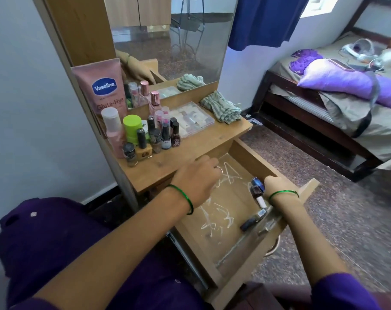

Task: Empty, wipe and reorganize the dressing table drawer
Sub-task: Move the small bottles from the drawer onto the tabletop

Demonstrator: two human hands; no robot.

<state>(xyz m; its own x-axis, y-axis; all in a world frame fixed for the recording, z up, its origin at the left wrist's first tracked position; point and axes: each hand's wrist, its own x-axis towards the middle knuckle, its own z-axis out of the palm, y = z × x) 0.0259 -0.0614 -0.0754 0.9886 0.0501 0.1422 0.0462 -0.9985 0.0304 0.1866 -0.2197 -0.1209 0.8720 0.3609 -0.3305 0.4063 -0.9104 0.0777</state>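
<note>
Right hand (274,186) grip clenched on small nail polish bottles (256,189) at the drawer's right wall, frame centre-right. Left hand (195,177) reaches under the surface (203,142) edge into the drawer's far end; fingers hidden, can't tell its grip. Drawer (226,220) pulled open, bottom streaked white, dark tube (252,220) just below the right wrist. Bottles and green cloth (221,107) up on the surface.
</note>
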